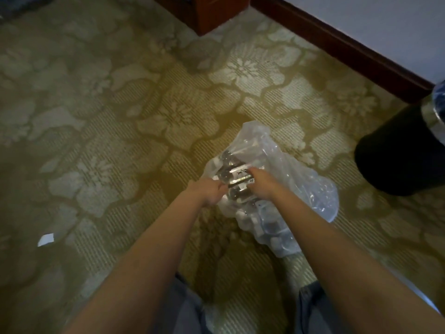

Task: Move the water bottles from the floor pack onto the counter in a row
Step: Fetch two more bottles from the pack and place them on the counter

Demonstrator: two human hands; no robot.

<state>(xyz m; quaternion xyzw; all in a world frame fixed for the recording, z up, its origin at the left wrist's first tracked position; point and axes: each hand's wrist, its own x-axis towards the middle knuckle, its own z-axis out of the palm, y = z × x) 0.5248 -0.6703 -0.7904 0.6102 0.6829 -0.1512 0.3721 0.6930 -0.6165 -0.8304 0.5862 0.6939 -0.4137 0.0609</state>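
A pack of water bottles in loose clear plastic wrap (289,179) lies on the patterned carpet in front of me. Several clear bottles show through the wrap, one with a dark label (237,175) lying between my hands. My left hand (208,192) grips the left end of that bottle or the wrap there, with the fingers curled. My right hand (261,183) grips its right end inside the opened wrap. Which of the two each hand holds, bottle or plastic, is blurred. The counter is out of view.
A black round bin (399,150) stands on the carpet at the right. A wooden furniture corner (209,15) is at the top, and a dark baseboard (337,42) runs along the white wall. A white paper scrap (45,239) lies at the left.
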